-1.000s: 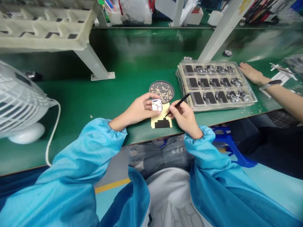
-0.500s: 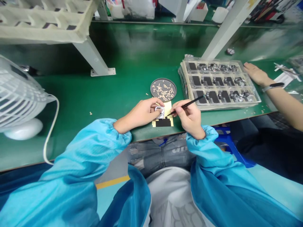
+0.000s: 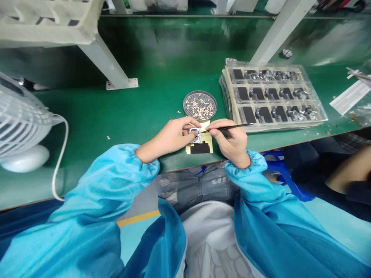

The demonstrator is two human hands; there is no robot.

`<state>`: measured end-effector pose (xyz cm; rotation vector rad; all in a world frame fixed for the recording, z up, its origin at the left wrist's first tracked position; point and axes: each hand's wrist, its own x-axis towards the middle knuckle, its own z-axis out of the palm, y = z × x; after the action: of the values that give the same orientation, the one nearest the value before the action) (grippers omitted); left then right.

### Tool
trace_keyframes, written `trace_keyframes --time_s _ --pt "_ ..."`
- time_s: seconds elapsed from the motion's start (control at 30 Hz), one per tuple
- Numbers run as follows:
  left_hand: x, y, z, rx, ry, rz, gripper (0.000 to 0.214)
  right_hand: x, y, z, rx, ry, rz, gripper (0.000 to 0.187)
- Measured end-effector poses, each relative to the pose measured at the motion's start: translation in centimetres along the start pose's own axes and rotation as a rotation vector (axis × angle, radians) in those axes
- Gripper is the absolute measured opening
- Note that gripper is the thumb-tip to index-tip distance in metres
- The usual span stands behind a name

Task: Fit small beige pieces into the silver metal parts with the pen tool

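Black tweezers (image 3: 227, 127) are pinched between the thumb and fingers of the right hand (image 3: 234, 141). Their thin tip points at a small, square, silver-white part (image 3: 198, 138), but I cannot tell if it touches. The left hand (image 3: 172, 138) is curled, with its thumb and fingers pinching that part. The part is held over a yellow sheet (image 3: 206, 137), just above a black, stepped patch (image 3: 199, 148). A round dish (image 3: 213, 105) of little tan bits (image 3: 200, 112) sits just behind.
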<state>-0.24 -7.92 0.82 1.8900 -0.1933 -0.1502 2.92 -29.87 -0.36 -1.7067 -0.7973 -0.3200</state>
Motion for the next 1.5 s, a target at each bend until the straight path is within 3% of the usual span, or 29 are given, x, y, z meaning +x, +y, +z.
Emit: trace_keyframes --time_s 0.4,0.83,1.07,1.5 --pt "-0.1 0.3 0.0 0.004 0.009 0.003 0.026 -0.1 0.1 0.0 -0.015 -0.009 0.023 0.014" --pt "-0.1 0.3 0.0 -0.008 -0.008 -0.007 0.027 0.2 0.2 0.2 -0.003 -0.038 -0.061 0.008" --pt "0.3 0.8 -0.2 -0.158 -0.002 -0.077 0.024 0.2 -0.2 0.2 0.026 -0.065 -0.07 0.008" --pt "0.3 0.9 -0.2 -0.181 0.027 -0.092 0.025 0.1 -0.4 0.2 -0.009 -0.006 -0.093 0.005"
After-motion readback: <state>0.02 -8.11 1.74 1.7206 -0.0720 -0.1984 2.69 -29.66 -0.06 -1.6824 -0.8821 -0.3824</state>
